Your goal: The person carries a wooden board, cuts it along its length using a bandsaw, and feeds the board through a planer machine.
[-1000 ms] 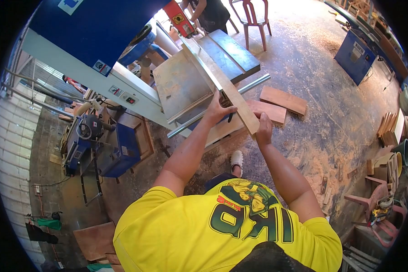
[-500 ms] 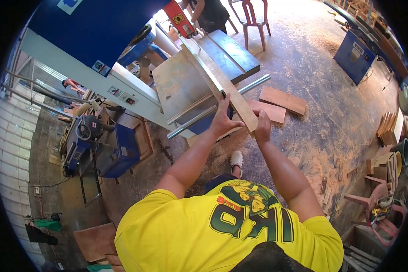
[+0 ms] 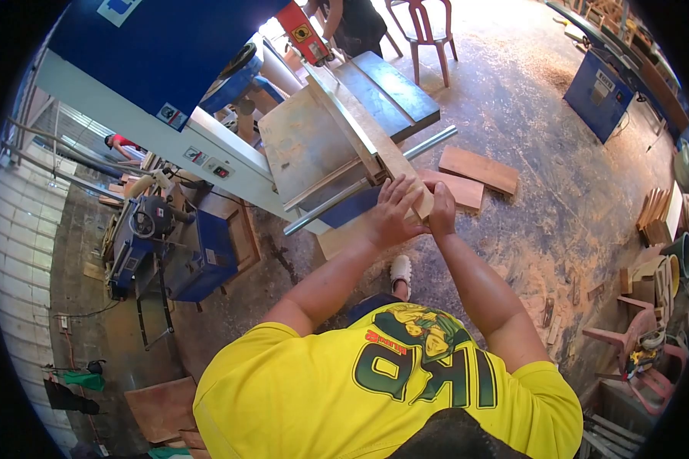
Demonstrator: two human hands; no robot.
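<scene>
A long, pale wooden board (image 3: 393, 159) lies along the metal fence (image 3: 343, 115) of a band saw, its near end sticking out past the saw table (image 3: 302, 141). My left hand (image 3: 394, 214) grips the board close to that end, fingers laid over the top and thumb toward my right hand. On the other side, my right hand (image 3: 442, 213) holds the end corner, its fingers partly hidden. The saw's red blade guard (image 3: 305, 32) stands over the far part of the board; the blade is hard to make out.
A round metal rail (image 3: 429, 143) crosses the table's front. Reddish planks (image 3: 478, 170) lie beyond my right hand. Another person (image 3: 356, 27) stands behind the saw, near a chair (image 3: 425, 34). Blue machines (image 3: 599, 96) stand around. Sawdust covers the floor (image 3: 528, 229).
My left hand has moved off the fence's near end, back toward me and onto the board's end beside my right hand. My right hand and the board look nearly unmoved.
</scene>
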